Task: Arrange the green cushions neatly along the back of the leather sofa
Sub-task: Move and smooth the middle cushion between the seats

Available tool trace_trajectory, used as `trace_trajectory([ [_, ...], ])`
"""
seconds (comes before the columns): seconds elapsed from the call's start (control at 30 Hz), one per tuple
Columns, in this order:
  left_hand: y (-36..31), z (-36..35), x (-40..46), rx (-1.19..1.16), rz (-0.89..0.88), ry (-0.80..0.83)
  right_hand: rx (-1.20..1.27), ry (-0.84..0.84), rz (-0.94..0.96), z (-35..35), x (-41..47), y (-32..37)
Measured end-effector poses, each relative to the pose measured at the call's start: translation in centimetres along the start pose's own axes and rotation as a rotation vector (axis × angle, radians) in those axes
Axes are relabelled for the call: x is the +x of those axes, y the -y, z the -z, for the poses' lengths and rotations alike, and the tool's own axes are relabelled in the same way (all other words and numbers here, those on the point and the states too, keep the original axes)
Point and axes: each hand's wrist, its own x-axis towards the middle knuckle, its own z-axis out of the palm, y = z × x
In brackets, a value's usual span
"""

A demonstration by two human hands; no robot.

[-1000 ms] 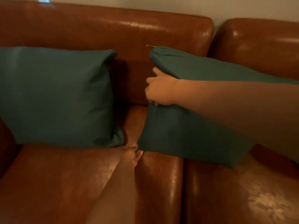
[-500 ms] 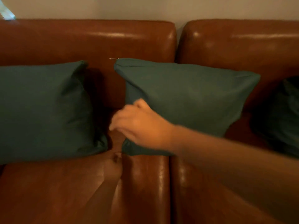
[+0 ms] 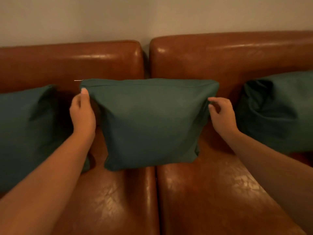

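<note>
Three green cushions lean against the back of the brown leather sofa [image 3: 220,53]. The middle cushion [image 3: 150,121] stands upright over the gap between the two seats, zipper edge on top. My left hand [image 3: 83,112] grips its upper left edge, thumb on the front near the corner. My right hand [image 3: 220,112] pinches its upper right edge with curled fingers. The left cushion [image 3: 27,129] stands upright, partly behind my left forearm. The right cushion [image 3: 277,111] is creased and slumped against the backrest.
A plain wall [image 3: 135,19] rises behind the sofa. The two seat pads [image 3: 203,200] lie bare in front of the cushions, with a seam between them. A small metal zipper pull [image 3: 78,80] sticks out from the middle cushion's top left corner.
The view has swung right and centred on the middle cushion. My right hand left its left side and took its right edge. My left hand came up from the seat onto its left edge.
</note>
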Motion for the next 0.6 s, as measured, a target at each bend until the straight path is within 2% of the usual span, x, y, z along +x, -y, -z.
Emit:
trace_trajectory([
  [0.1,-1.5,-1.2,0.9,-0.062,0.122,-0.102,0.243,0.008,-0.347,0.4,2.4,0.5],
  [0.2,-1.6,-1.4,2.0,-0.145,0.211,-0.164,0.436,-0.017,-0.55,0.6,4.7,1.1],
  [0.37,-2.2,-1.1,3.4,-0.118,0.188,-0.197,0.484,-0.09,-0.591,0.4,6.9,1.5],
  [0.47,-2.1,-1.1,3.3,-0.117,0.151,-0.192,0.492,-0.082,-0.527,0.1,7.5,2.0],
  [0.6,-2.5,-1.1,3.4,0.008,0.104,-0.212,0.496,-0.065,-0.447,0.1,7.8,2.2],
])
